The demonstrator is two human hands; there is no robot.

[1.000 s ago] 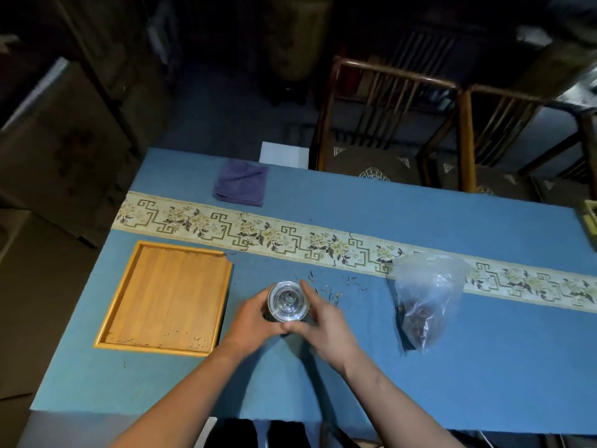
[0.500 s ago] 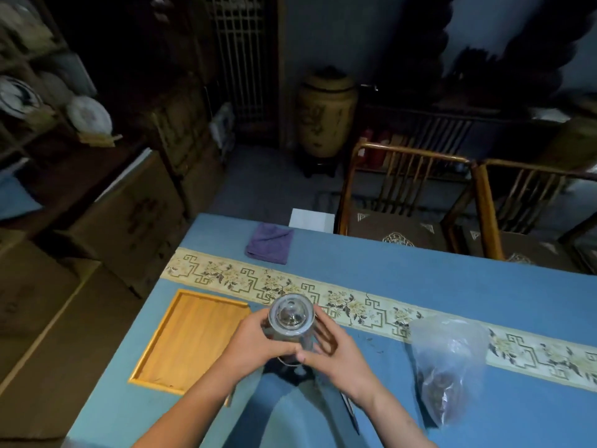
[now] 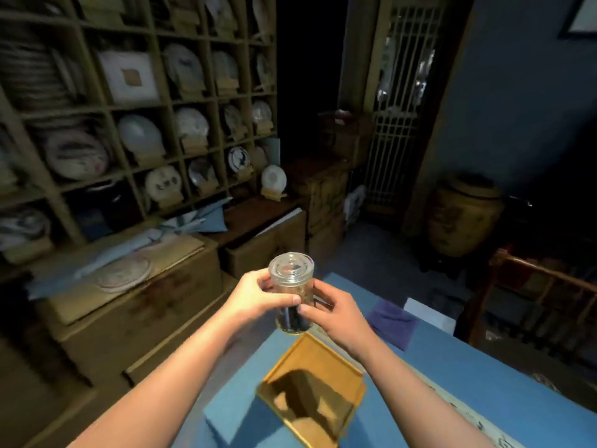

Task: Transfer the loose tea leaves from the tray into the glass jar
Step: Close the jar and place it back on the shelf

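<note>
Blue cloth table (image 3: 452,376), square wooden tray (image 3: 323,376), lidded cylindrical glass jar (image 3: 292,286) clasped by left hand (image 3: 255,299) and right hand (image 3: 336,313) fingers.

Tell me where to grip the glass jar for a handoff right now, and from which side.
Probably the lidded top of the glass jar, coming from above or from the far side. It is held upright, off the table; the left hand and right hand wrap opposite sides of its middle, thumbs across the near face, so only the lid and the base over the tray stay bare.
</note>
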